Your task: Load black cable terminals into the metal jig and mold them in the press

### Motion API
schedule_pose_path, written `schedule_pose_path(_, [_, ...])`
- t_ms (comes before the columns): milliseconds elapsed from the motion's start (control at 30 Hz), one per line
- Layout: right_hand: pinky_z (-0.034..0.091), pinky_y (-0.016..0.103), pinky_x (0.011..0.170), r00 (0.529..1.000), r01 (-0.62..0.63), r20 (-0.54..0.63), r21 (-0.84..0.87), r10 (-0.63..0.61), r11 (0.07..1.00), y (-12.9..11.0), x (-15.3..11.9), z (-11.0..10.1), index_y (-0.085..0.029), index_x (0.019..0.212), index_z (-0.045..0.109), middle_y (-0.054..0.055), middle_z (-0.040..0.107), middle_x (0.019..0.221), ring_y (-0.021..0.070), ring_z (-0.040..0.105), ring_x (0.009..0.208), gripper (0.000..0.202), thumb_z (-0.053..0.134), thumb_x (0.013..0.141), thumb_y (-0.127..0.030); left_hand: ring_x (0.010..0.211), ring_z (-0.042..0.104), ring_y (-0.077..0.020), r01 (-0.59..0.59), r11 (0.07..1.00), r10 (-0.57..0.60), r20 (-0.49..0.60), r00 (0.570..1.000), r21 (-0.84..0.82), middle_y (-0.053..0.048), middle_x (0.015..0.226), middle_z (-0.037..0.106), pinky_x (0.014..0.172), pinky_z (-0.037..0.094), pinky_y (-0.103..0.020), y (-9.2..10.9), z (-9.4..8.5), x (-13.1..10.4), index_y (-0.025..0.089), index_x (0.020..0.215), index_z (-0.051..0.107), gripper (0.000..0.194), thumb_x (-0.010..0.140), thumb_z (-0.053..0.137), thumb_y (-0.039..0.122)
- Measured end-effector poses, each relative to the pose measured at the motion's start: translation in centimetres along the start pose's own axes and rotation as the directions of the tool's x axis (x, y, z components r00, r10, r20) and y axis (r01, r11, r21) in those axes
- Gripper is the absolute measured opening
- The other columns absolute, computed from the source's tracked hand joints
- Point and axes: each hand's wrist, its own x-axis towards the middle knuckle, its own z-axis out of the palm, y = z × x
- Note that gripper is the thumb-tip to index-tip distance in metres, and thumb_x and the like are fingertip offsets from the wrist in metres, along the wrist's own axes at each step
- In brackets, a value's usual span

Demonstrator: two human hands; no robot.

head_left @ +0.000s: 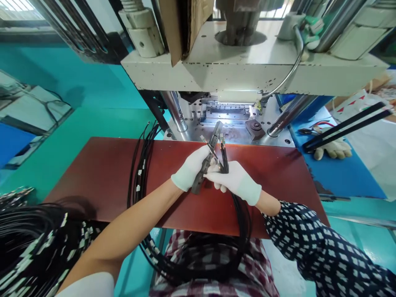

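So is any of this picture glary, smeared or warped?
In the head view, glare brightens the metal plate; the top-left window is washed out; the lower-left cable pile looks smeared; the left hand and right hand look fairly clear; the patterned sleeve seems stretched.

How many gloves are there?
3: one each on the left hand and right hand, plus a beige glove on the blue surface at right; another may be hidden.
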Motion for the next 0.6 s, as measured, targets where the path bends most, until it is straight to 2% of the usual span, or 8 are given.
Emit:
schedule_pose_path(67, [0.040,0.021,0.048,1.000,-0.004,-0.015,0.008,0.005,1.000,0.2,0.2,0.5,-0.016,0.061,0.057,-0.002,0.057,0.050,0.0068,0.047,0.042,0.020,0.065,0.078,-0.025,0.050,0.047,-0.0087,-0.052,0.999,0.052,-0.054,0.997,0.003,0.001,0.057,0.050,0.049,0.041,-0.022,0.0,0.1,-0.1,0.018,0.065,0.045,0.043,0.094,0.051,0.048])
schedule_pose_path(233, [0.039,0.020,0.045,0.999,-0.006,-0.046,0.057,0.009,0.998,0.8,0.4,1.2,-0.017,0.062,0.053,-0.003,0.056,0.051,0.0073,0.047,0.043,0.019,0.064,0.076,-0.023,0.049,0.044,-0.0090,-0.097,0.990,0.107,-0.105,0.989,0.104,0.003,0.057,0.047,0.049,0.039,-0.022,0.1,0.3,-0.6,0.018,0.070,0.046,0.042,0.096,0.047,0.052])
schedule_pose_path(367, [0.040,0.020,0.043,0.997,-0.013,-0.070,0.088,0.019,0.996,1.0,0.4,1.9,-0.018,0.064,0.052,-0.003,0.057,0.052,0.0081,0.048,0.043,0.014,0.061,0.075,-0.021,0.057,0.042,-0.0077,-0.213,0.930,0.285,-0.224,0.932,0.299,0.004,0.066,0.045,0.055,0.039,-0.020,0.2,0.6,-1.1,0.019,0.074,0.046,0.034,0.095,0.053,0.045])
schedule_pose_path(433, [0.039,0.021,0.042,0.997,-0.005,-0.081,0.072,0.011,0.997,1.2,0.4,2.2,-0.019,0.064,0.051,-0.003,0.058,0.052,0.0086,0.049,0.042,0.014,0.060,0.075,-0.022,0.058,0.040,-0.0075,-0.207,0.904,0.321,-0.273,0.907,0.373,0.004,0.067,0.042,0.056,0.037,-0.019,0.2,0.8,-1.2,0.019,0.075,0.044,0.033,0.096,0.053,0.043])
schedule_pose_path(500, [0.040,0.022,0.044,0.995,0.015,-0.098,0.048,-0.010,0.999,1.5,0.4,2.5,-0.019,0.065,0.049,-0.004,0.057,0.052,0.0088,0.049,0.042,0.016,0.060,0.076,-0.024,0.059,0.039,-0.0078,-0.189,0.890,0.323,-0.282,0.903,0.416,0.004,0.067,0.040,0.056,0.036,-0.019,0.3,1.0,-1.3,0.019,0.075,0.042,0.033,0.096,0.052,0.043])
schedule_pose_path(600, [0.043,0.023,0.050,0.993,0.053,-0.105,0.040,-0.048,0.998,1.9,0.3,2.7,-0.019,0.071,0.050,-0.004,0.059,0.057,0.0089,0.051,0.045,0.017,0.061,0.081,-0.029,0.060,0.038,-0.0079,-0.185,0.870,0.320,-0.239,0.917,0.458,0.004,0.068,0.039,0.057,0.036,-0.019,0.7,1.1,-1.4,0.019,0.075,0.042,0.031,0.097,0.051,0.039])
